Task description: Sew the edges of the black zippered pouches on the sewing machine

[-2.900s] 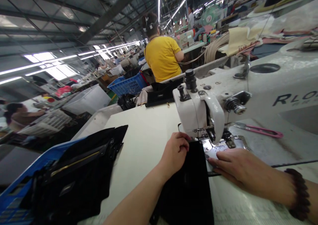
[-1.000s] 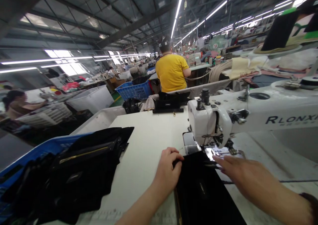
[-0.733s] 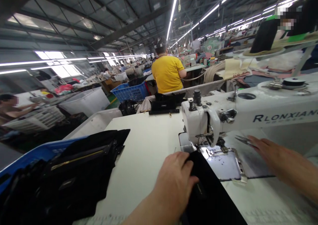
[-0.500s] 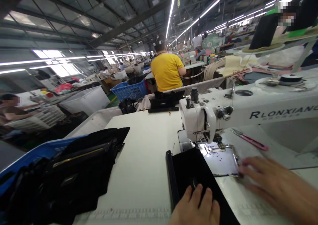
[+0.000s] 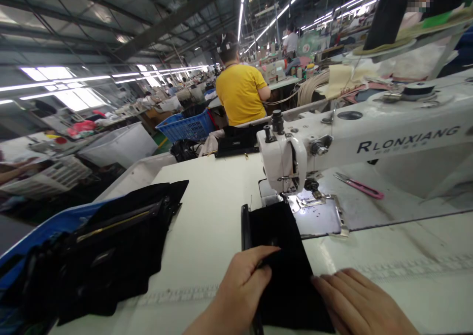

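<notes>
A black fabric panel (image 5: 284, 285) lies in front of the sewing machine's needle area, with a stiff dark strip (image 5: 245, 226) along its left edge. My left hand (image 5: 240, 285) is closed on the panel, thumb and forefinger pinching a fold at its left side. At the right edge, my right hand (image 5: 354, 295) has its fingers close together on the fabric; its thumb is hidden. The white sewing machine (image 5: 284, 162) stands just beyond the panel, over a shiny metal plate (image 5: 320, 221).
Black zippered pieces (image 5: 121, 246) are heaped at the left over a blue basket (image 5: 48, 231). Pink-handled scissors (image 5: 364, 188) lie under the machine arm. Another black piece (image 5: 236, 145) rests at the table's far edge. A person in a yellow shirt (image 5: 240, 93) sits beyond.
My right hand has moved from beside the metal plate down and left to the panel's right edge. My left hand has gone from lying on the panel to pinching it. The view has shifted slightly.
</notes>
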Motion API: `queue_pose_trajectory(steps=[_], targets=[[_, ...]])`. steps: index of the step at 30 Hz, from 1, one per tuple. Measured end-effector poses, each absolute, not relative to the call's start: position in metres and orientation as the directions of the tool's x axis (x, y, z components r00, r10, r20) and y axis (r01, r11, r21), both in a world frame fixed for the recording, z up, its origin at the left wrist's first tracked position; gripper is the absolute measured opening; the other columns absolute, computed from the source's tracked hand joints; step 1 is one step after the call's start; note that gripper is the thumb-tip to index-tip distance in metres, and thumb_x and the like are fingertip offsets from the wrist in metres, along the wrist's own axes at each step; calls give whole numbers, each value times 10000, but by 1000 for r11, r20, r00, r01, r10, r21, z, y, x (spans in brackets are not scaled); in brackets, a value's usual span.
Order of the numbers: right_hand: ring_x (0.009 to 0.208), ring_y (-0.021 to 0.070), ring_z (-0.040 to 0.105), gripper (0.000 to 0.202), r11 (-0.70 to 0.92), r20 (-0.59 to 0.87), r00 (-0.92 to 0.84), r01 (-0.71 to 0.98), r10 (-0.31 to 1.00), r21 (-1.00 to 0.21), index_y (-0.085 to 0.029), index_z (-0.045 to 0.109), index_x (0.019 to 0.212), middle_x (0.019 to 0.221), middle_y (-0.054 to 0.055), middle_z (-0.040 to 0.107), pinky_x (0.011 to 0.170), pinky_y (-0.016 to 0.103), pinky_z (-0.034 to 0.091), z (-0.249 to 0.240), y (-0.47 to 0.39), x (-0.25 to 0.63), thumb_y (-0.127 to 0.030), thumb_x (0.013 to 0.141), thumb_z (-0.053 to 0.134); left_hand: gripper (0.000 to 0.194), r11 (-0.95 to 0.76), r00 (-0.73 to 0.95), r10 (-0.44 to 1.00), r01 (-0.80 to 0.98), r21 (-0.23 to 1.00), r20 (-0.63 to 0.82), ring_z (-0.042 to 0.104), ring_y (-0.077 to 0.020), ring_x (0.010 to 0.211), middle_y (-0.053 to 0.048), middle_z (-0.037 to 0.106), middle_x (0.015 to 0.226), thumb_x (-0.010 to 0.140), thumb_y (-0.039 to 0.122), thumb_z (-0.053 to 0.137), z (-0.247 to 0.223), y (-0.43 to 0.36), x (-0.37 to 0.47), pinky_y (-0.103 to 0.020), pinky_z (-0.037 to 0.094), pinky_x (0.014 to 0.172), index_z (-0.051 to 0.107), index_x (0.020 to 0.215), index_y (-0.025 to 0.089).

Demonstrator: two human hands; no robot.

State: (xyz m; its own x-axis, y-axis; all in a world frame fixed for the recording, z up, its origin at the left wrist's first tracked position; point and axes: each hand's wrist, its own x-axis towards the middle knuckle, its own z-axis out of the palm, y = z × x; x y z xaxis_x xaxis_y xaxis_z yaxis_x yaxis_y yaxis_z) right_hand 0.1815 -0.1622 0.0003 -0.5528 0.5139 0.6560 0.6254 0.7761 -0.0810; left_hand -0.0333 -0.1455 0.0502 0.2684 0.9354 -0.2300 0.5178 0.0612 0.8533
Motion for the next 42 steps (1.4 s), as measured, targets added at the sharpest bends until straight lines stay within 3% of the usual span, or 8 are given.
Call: queue_pose_trajectory(steps=[3,7,11,14,22,29,37,42], targets=[[575,169,577,445,800,710,-533,596,460,-70,-127,581,939,657,39,611,573,325,424,5,-161,177,-176,990,142,358,172,152,957,392,904,-248,632,-237,812,-44,698,837,768,227,423,46,-145,-39,-322,488,753,689,991,140],[531,164,534,467,836,717,-558,545,418,-63,-126,586,881,608,31,578,573,335,396,13,-161,179,-126,975,128,323,51,21,998,403,914,-65,648,-223,832,-30,705,870,823,237,420,41,-148,-52,-309,514,741,674,1009,159],[538,156,518,456,827,696,-562,557,446,-80,-132,584,893,622,27,585,595,329,391,8,-167,183,-110,971,135,427,-415,314,908,593,689,277,637,-196,992,-68,680,1065,750,72,373,38,-156,-49,-326,514,877,632,1082,140],[565,158,523,424,831,684,-561,543,466,-121,-133,584,890,639,32,588,635,332,398,1,-174,182,-82,960,169,483,-680,558,733,579,450,389,574,-193,1113,-125,628,1166,701,10,357,36,-163,-37,-339,462,964,587,1120,81],[624,155,517,358,859,629,-606,464,487,-218,-131,581,814,676,37,577,726,350,394,-8,-188,188,-48,934,255,270,-724,652,689,593,353,316,621,-218,970,-79,669,952,852,101,427,29,-174,-17,-499,425,975,600,1052,157],[600,138,431,219,854,625,-589,431,512,-293,-106,556,753,637,22,510,646,343,373,-14,-193,193,25,851,410,244,-771,678,635,531,351,370,590,-173,892,-82,660,908,886,125,396,25,-178,-16,-368,464,943,612,997,107],[564,112,353,299,814,681,-476,475,556,-333,-152,468,608,554,-19,418,562,292,330,-1,-188,185,94,778,490,240,-790,698,613,526,316,371,567,-189,844,-100,644,885,884,111,406,28,-180,-14,-337,515,784,615,991,59],[521,106,327,288,823,676,-491,457,549,-337,-161,488,624,520,-38,400,525,277,322,7,-185,182,75,790,474,229,-790,698,613,558,255,371,580,-191,837,-98,647,888,904,227,477,23,-184,-13,-332,514,767,619,988,70]])
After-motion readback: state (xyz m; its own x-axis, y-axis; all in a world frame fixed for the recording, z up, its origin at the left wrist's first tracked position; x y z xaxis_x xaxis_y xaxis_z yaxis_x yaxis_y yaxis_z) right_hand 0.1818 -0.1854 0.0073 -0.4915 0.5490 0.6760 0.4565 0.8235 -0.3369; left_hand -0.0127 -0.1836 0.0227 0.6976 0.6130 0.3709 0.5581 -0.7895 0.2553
